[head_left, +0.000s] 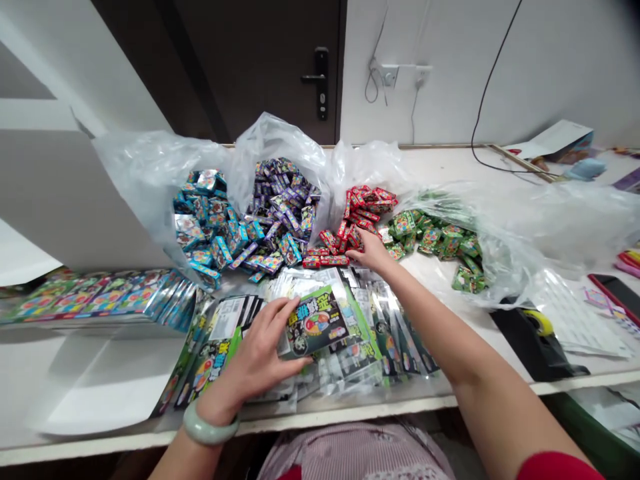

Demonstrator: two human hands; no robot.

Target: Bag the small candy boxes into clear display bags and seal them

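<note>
My left hand (265, 353), with a pale green bangle at the wrist, holds a black and green printed packet (317, 322) between thumb and fingers. Under it lies a spread of similar flat packets in clear plastic (350, 373). My right hand (373, 252) is at the front of a pile of small red boxes (367, 203), its thumb and fingers closed around a red box (354, 238). Left of the red pile are small purple boxes (285, 200) and small blue boxes (210, 213). Small green packets (445, 237) lie to its right.
Clear plastic bags (280, 130) stand open behind the piles. A cardboard box (80, 187) with display boxes (100, 297) is at the left. A black tape dispenser (533, 340), papers (590, 327) and a phone (615, 297) lie at the right. The table edge (390, 405) runs before me.
</note>
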